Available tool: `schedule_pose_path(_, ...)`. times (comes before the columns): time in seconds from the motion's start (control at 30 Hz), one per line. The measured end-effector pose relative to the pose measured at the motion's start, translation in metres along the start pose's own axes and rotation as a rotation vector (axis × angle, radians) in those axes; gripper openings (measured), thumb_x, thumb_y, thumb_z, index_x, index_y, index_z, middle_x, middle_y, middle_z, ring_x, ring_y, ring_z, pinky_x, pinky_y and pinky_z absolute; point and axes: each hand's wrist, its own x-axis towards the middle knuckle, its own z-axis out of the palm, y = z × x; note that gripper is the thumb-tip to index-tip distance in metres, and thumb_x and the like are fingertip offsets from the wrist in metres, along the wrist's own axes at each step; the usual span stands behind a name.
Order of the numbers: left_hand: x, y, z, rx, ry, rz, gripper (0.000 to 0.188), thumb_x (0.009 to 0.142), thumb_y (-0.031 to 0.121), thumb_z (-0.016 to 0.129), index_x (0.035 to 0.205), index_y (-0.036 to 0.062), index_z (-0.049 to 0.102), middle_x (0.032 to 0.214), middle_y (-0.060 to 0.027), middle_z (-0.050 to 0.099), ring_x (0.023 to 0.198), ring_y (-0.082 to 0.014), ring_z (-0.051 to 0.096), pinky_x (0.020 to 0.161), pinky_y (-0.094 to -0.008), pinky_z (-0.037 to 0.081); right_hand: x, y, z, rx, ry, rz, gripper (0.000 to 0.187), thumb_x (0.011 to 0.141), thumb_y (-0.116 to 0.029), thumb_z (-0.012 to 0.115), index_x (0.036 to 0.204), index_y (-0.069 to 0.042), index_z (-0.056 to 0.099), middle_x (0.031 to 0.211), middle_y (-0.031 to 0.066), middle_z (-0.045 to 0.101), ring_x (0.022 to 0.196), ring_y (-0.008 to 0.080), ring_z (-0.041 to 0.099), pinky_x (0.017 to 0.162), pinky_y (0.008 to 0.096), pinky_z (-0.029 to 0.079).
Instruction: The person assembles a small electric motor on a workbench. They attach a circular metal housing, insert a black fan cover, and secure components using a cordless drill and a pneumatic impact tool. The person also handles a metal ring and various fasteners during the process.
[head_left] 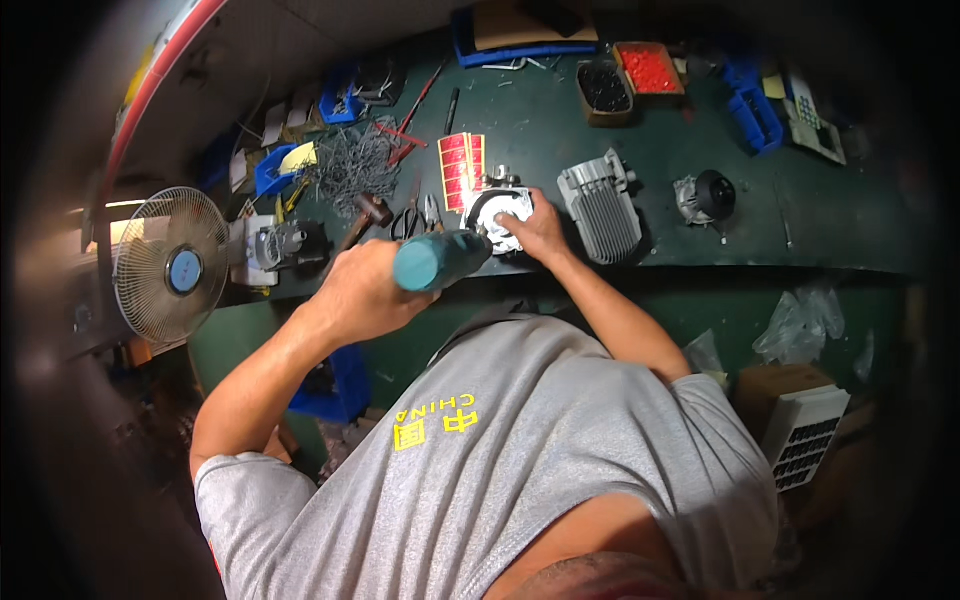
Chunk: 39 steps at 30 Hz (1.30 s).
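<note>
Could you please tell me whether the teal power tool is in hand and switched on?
In hand: the left hand grips the teal power tool. On or off, I cannot tell: no switch shows.

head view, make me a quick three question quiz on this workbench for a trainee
1. Which hand grips the teal cylindrical power tool: (a) right, (b) left?
2. True or false: the heap of small red pieces lies to the right of the heap of small black pieces.
3. What lies between the bright silver metal part at the right hand and the silver motor-like part with a round black cap?

Key: 1. (b), the left hand. 2. True. 3. The grey finned metal housing.
</note>
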Motion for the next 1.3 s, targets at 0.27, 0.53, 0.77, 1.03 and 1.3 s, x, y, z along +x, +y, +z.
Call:
schedule_pose_path(0.27, -0.053, -0.051, 0.019, -0.528, 0.366, 0.091, 0.023, 0.086, 0.009, 0.080, 0.107, 0.0050, 0.072, 0.094, -0.0112, 0.075, 0.083, -0.0224, 0.072, 0.077, -0.0359, 0.056, -0.036, -0.018, 0.023, -0.158, 0.268, -0.093, 0.038, 0.081, -0.016, 0.080, 0.112, 0.005, 0.070, 0.106, 0.0215, 0.073, 0.100, 0.0337, 0.071, 0.090, 0.0407, 0.054)
schedule_pose_path(0.53, -0.050, -0.104, 0.068, -0.850, 0.519, -0.020, 0.030, 0.092, 0.006, 0.077, 0.120, 0.0023, 0.068, 0.107, -0.0042, 0.072, 0.096, -0.0149, 0.066, 0.086, -0.0321, 0.054, -0.041, -0.034, 0.017, -0.213, 0.335, 0.035, 0.021, 0.080, -0.007, 0.079, 0.097, 0.003, 0.072, 0.087, 0.0120, 0.072, 0.072, 0.0195, 0.067, 0.068, 0.0330, 0.054)
schedule_pose_path(0.77, -0.039, -0.109, 0.077, -0.955, 0.583, -0.124, 0.029, 0.093, 0.007, 0.076, 0.121, 0.0032, 0.069, 0.106, -0.0039, 0.071, 0.097, -0.0145, 0.065, 0.087, -0.0317, 0.053, -0.038, -0.052, 0.006, -0.017, 0.353, 0.065, 0.017, 0.086, -0.006, 0.076, 0.099, 0.003, 0.069, 0.081, 0.0082, 0.070, 0.066, 0.0134, 0.063, 0.061, 0.0281, 0.051)
schedule_pose_path(1.03, -0.026, -0.086, 0.092, -0.981, 0.693, -0.313, 0.027, 0.093, 0.014, 0.077, 0.115, 0.0010, 0.069, 0.100, -0.0056, 0.070, 0.086, -0.0148, 0.066, 0.080, -0.0307, 0.054, 0.093, -0.071, -0.070, 0.521, 0.346, 0.128, 0.019, 0.090, -0.006, 0.075, 0.104, 0.000, 0.062, 0.087, 0.0062, 0.066, 0.074, 0.0149, 0.065, 0.059, 0.0278, 0.055)
schedule_pose_path(1.3, -0.028, -0.034, 0.115, -1.042, 0.814, -0.573, 0.028, 0.094, 0.012, 0.076, 0.118, 0.0008, 0.069, 0.100, -0.0060, 0.071, 0.088, -0.0154, 0.067, 0.081, -0.0308, 0.056, 0.244, 0.041, -0.158, -1.041, 0.023, -0.099, 0.034, 0.090, -0.027, 0.073, 0.121, -0.013, 0.073, 0.118, 0.0190, 0.072, 0.111, 0.0387, 0.068, 0.094, 0.0490, 0.055)
